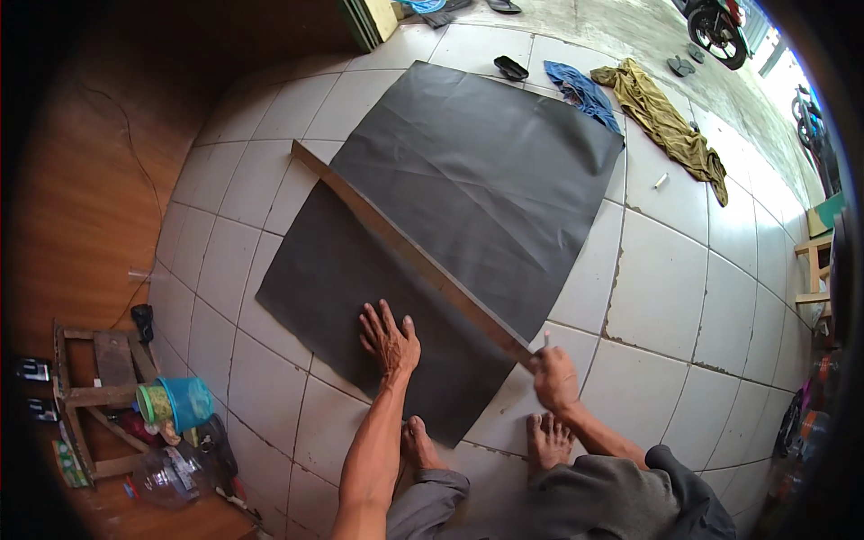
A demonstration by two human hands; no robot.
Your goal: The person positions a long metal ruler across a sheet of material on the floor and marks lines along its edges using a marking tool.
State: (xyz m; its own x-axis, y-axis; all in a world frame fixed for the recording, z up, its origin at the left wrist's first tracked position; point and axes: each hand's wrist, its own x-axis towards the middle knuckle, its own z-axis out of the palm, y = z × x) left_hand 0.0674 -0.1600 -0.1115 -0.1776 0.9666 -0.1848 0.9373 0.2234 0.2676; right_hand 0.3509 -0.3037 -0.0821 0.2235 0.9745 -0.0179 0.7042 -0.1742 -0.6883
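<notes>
A large dark grey sheet, leather-like and creased, lies on the floor tiles. A long, thin wooden strip crosses it diagonally from far left to near right. Its far end juts past the sheet's left edge. My left hand rests flat on the near part of the sheet, fingers spread, holding nothing. At the strip's near end, just off the sheet's right edge, my right hand is closed around it. A small pale tip shows above those fingers; what it belongs to I cannot make out.
My bare feet stand by the sheet's near edge. Beyond it lie a black sandal, blue cloth and an olive garment. A small white object sits to the right. At left are a wooden stool and blue cup.
</notes>
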